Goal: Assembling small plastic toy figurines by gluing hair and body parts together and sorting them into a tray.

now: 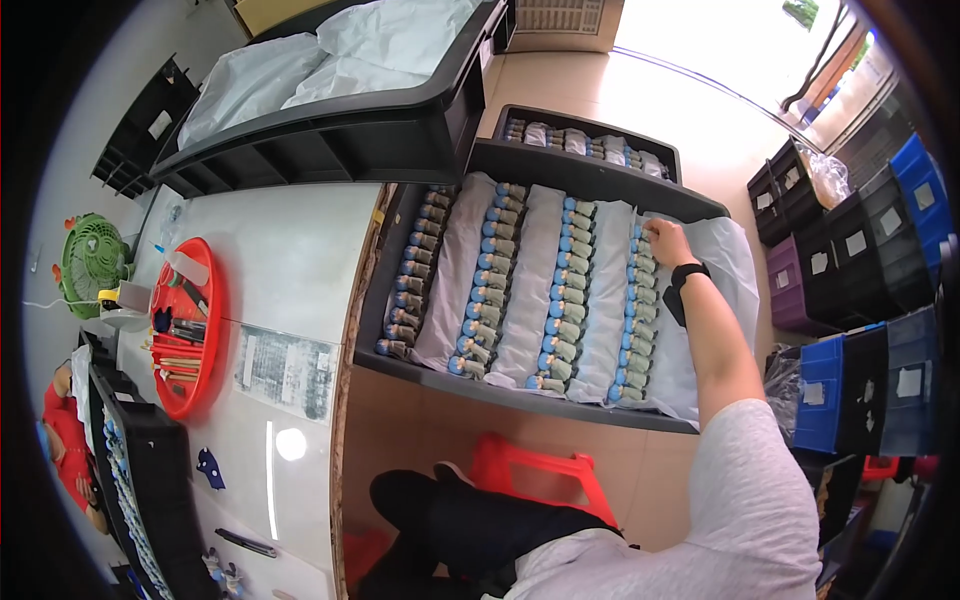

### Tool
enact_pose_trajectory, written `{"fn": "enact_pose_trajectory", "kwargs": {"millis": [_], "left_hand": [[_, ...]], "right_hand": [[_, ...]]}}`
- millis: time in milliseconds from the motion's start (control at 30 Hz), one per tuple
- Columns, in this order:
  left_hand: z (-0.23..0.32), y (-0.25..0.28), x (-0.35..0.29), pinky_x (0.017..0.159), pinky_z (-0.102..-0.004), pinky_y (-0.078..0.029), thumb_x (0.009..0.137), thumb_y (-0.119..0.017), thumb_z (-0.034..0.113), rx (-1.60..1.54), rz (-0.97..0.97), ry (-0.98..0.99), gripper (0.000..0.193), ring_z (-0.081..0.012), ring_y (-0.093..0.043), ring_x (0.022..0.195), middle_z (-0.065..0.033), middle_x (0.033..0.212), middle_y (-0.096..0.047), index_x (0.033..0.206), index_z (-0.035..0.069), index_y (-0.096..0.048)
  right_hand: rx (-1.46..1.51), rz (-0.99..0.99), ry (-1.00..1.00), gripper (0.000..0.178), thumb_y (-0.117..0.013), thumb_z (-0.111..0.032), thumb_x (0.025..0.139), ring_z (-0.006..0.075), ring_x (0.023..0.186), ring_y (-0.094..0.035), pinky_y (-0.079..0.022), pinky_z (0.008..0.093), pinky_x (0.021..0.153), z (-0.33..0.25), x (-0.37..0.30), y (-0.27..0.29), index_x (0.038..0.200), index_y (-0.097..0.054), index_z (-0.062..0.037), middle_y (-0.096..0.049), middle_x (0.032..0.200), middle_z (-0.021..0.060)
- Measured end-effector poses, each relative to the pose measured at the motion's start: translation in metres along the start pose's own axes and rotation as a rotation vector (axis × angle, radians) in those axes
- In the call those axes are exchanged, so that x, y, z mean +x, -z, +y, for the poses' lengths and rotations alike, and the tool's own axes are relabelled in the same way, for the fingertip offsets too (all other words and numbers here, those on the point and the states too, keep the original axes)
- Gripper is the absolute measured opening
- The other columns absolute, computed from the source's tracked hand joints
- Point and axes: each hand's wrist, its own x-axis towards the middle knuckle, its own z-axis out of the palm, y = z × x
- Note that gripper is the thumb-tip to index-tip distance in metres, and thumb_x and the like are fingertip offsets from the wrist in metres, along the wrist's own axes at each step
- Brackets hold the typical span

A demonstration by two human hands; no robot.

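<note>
My right hand (668, 243), with a dark band at the wrist, reaches to the far end of the rightmost row in a large black tray (620, 412). Its fingers are closed around a small blue-topped figurine (638, 231) there, partly hidden by them. Several rows of similar figurines (572, 262), with blue tops and grey-green bodies, lie in the tray. Strips of white wrapping sheet (525, 290) separate the rows, and a wider white sheet (725, 262) lines the tray's right side. My left hand is out of the picture.
On the white table (270, 225) to the left lie a red oval tray (212, 345) of tools and a utility knife (246, 543). A black crate (400, 130) rises at its far end. A red stool (575, 470) stands below; stacked bins (850, 245) line the right. Another person (68, 435) sits far left.
</note>
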Motion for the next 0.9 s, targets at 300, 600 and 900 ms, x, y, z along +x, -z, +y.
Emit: {"fn": "enact_pose_trajectory", "kwargs": {"millis": [300, 600, 900], "left_hand": [[-0.002, -0.001, 0.001, 0.079, -0.0351, -0.049, 0.083, -0.06, 0.005, 0.023, 0.035, -0.043, 0.02, -0.0281, -0.058, 0.091, -0.0205, 0.106, -0.059, 0.096, -0.01, -0.061], [0.015, -0.007, 0.0, 0.076, -0.0359, -0.05, 0.085, -0.059, 0.009, 0.068, 0.041, -0.028, 0.021, -0.0285, -0.059, 0.089, -0.0211, 0.105, -0.06, 0.094, -0.009, -0.062], [0.012, -0.006, -0.001, 0.074, -0.0355, -0.051, 0.085, -0.059, 0.01, 0.06, 0.043, -0.023, 0.02, -0.0283, -0.06, 0.086, -0.0207, 0.104, -0.06, 0.093, -0.009, -0.062]], "right_hand": [[-0.054, 0.084, 0.23, 0.03, -0.049, 0.002, 0.074, 0.0328, 0.092, -0.058, -0.047, 0.0385, 0.08, -0.018, -0.027, 0.028, 0.1, -0.062, -0.0047, -0.061, 0.096, 0.0178], [0.088, -0.776, 0.247, 0.019, -0.054, -0.004, 0.072, 0.0269, 0.073, -0.063, -0.05, 0.0323, 0.069, -0.095, -0.152, 0.055, 0.088, -0.065, -0.0004, -0.065, 0.08, 0.0154], [-0.178, -0.632, 0.292, 0.029, -0.053, 0.002, 0.064, 0.0317, 0.094, -0.053, -0.045, 0.0365, 0.078, -0.085, -0.197, 0.045, 0.085, -0.069, -0.0095, -0.057, 0.099, 0.0154]]}}
